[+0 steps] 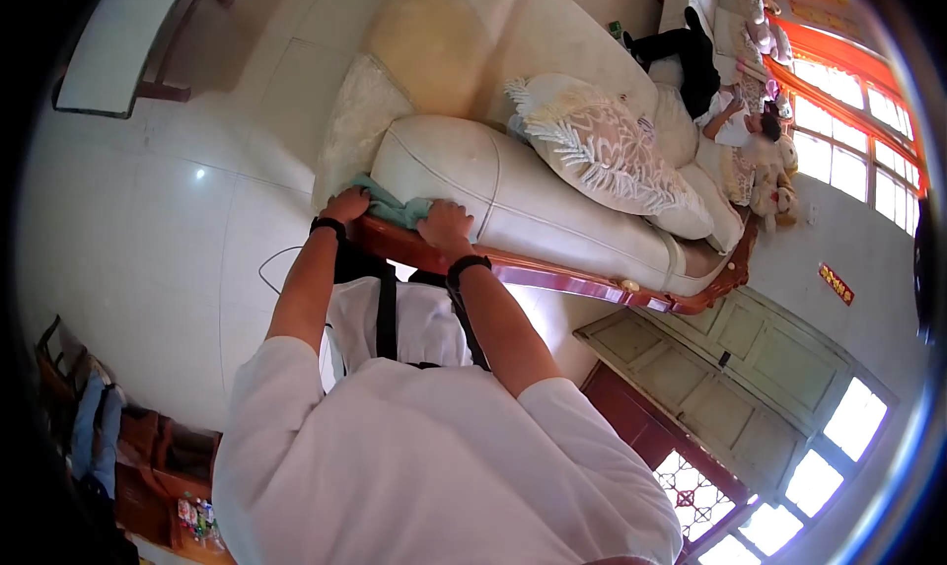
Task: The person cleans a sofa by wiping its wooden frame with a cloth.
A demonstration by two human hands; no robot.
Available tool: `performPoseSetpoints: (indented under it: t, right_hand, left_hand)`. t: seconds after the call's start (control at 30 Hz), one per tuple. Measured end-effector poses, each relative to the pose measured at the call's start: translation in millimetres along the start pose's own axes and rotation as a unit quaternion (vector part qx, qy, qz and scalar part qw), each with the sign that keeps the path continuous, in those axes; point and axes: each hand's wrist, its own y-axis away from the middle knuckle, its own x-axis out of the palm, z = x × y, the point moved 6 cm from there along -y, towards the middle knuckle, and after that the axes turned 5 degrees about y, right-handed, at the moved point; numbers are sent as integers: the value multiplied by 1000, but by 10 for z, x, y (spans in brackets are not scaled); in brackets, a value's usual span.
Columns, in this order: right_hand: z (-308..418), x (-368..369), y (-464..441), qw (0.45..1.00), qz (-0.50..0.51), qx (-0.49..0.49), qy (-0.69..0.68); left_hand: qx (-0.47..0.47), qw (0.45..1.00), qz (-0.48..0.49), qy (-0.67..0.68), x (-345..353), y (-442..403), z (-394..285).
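Observation:
A green cloth (397, 208) lies bunched over the front end of the cream sofa's armrest (444, 161), against the reddish-brown wooden trim (533, 271). My left hand (347, 204) grips the cloth's left end at the corner of the trim, its fingers curled. On the cloth's other end, my right hand (447, 225) is closed, knuckles up, close to the padded arm. Both wrists wear dark bands. Part of the cloth is hidden under my fingers.
A fringed cushion (602, 156) leans on the sofa. Farther along, a person (705, 82) lies back among plush toys (772, 192). A low table (123, 42) stands at upper left. Panelled doors (730, 368) are at lower right, and wooden furniture (163, 457) is at lower left.

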Motion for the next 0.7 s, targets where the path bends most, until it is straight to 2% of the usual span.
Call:
performPoseSetpoints:
  t: [0.07,0.13,0.2,0.27,0.33,0.43,0.5,0.53,0.6,0.63,0.67,0.7]
  right_hand:
    - [31,-48,-68,1000,27,9,7]
    - [-34,-33,-195,999,23,12,-46]
    - [-25,-215,-172,984,173,-29,10]
    - [-14,-138,-320,986,142,-84,15]
    - [44,-161,-240,977,174,-120,35]
    - [90,-121,-198,977,157,-144,0]
    - [109,-71,-151,949,200,-220,-107]
    - [4,82,-155,947,200,-224,-113]
    - [-156,127,-35,870,67,-331,-359]
    - [-240,215,-10,866,70,-330,-370]
    - [-318,248,34,852,25,-350,-389]
    - [-429,234,100,836,-20,-368,-407]
  left_hand:
    - [19,1000,20,-1,-263,328,-222]
    - [41,998,51,1,-277,426,-203]
    - [162,980,95,65,-128,370,-125]
    - [220,971,66,71,-323,663,-261]
    - [211,975,50,52,-371,781,-300]
    - [216,975,44,-24,-481,1056,-602]
    - [207,974,65,-68,-502,1179,-882]
    - [199,971,80,-104,-446,1205,-965]
    - [211,967,85,-113,-279,1097,-1046]
    - [219,962,93,-136,-206,1113,-1149]
    - [225,956,105,-159,-108,1164,-1236]
    - [191,960,97,-177,-61,1222,-1397]
